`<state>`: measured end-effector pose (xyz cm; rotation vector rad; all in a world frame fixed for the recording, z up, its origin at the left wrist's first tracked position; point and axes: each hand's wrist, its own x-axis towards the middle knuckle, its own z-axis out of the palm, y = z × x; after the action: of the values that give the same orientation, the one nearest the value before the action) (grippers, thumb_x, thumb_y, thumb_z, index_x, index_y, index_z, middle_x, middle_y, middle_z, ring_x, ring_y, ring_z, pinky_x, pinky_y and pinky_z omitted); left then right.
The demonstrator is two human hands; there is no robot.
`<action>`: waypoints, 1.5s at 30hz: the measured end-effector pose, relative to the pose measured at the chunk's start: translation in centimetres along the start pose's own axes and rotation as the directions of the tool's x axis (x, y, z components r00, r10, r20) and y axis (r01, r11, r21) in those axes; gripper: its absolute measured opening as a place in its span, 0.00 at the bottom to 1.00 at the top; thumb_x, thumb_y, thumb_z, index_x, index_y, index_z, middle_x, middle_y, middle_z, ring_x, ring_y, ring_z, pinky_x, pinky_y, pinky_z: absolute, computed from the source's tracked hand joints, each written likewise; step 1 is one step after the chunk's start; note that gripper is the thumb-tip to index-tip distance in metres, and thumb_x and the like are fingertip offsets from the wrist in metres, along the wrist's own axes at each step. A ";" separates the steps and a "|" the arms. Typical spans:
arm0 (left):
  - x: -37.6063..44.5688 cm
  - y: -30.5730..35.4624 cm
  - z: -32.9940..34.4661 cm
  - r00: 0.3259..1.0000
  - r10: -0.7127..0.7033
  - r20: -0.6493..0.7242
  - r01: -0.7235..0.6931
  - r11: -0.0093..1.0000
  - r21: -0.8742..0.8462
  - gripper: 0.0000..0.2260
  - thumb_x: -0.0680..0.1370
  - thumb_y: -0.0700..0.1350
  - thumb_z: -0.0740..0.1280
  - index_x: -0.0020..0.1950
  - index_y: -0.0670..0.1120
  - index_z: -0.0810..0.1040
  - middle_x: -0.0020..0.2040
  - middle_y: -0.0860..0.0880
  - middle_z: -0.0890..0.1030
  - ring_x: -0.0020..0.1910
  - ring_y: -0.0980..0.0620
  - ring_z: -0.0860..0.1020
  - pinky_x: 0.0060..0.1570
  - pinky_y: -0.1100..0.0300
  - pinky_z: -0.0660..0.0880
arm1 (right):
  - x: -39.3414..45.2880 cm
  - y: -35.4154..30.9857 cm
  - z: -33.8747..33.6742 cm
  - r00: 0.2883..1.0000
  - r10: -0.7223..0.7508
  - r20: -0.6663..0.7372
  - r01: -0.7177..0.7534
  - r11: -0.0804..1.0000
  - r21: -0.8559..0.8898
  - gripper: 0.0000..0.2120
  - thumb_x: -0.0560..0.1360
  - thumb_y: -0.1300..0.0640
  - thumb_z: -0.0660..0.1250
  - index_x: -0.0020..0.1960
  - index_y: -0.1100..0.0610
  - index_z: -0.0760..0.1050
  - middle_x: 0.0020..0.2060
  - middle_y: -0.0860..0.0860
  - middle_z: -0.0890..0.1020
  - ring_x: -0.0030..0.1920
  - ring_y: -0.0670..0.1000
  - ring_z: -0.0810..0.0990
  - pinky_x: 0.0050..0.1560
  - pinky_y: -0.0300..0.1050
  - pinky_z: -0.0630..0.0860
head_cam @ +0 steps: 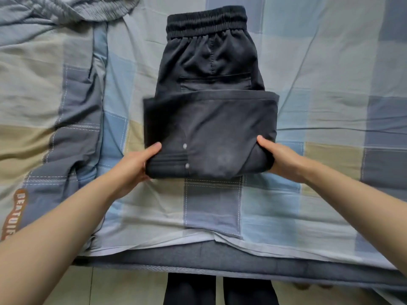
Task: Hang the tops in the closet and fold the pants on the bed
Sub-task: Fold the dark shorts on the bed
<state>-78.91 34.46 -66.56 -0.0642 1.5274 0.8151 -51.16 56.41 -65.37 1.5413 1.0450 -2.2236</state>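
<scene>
Black pants (209, 62) lie on the bed (308, 106) with the elastic waistband at the far end. The leg part is folded up over the seat and forms a thick dark block nearer to me. My left hand (134, 166) grips the near left corner of this folded block, thumb on top. My right hand (284, 159) grips the near right corner in the same way, fingers under the cloth. Two small white snaps show on the fold between my hands.
A checked blue, grey and beige cover spreads over the bed. A grey striped garment (72, 7) lies bunched at the far left corner. The bed's near edge (198, 260) runs below my arms, with my dark-clad legs and the floor beneath it.
</scene>
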 end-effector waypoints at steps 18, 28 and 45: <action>-1.9 -6.6 1.5 0.953 0.026 -0.302 -0.096 0.971 -0.219 0.04 0.75 0.39 0.71 0.50 0.44 0.82 0.48 0.49 0.84 0.49 0.56 0.81 0.54 0.64 0.74 | -1.1 9.0 -0.2 0.956 -0.113 -0.271 0.109 0.994 -0.029 0.08 0.75 0.56 0.69 0.52 0.59 0.81 0.48 0.52 0.86 0.49 0.50 0.82 0.54 0.43 0.76; -3.2 -5.6 2.9 0.922 0.064 -0.381 -0.151 0.968 -0.201 0.07 0.79 0.40 0.67 0.41 0.43 0.73 0.42 0.44 0.78 0.41 0.52 0.79 0.41 0.64 0.80 | -2.3 7.1 1.5 0.892 -0.067 -0.447 0.120 0.989 0.091 0.12 0.76 0.52 0.68 0.41 0.60 0.78 0.34 0.54 0.80 0.32 0.48 0.76 0.32 0.38 0.73; -21.3 -8.8 4.4 0.963 -0.265 -0.057 0.270 0.923 0.274 0.09 0.79 0.38 0.65 0.55 0.47 0.82 0.38 0.46 0.78 0.28 0.52 0.72 0.27 0.64 0.71 | -21.7 10.1 3.9 0.918 0.299 -0.262 -0.282 0.954 0.101 0.08 0.78 0.67 0.64 0.56 0.60 0.76 0.26 0.53 0.69 0.18 0.46 0.67 0.20 0.33 0.65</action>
<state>-67.38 21.10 -51.11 -0.0703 1.5959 0.3770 -39.34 42.39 -49.57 1.9337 0.7556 -1.8945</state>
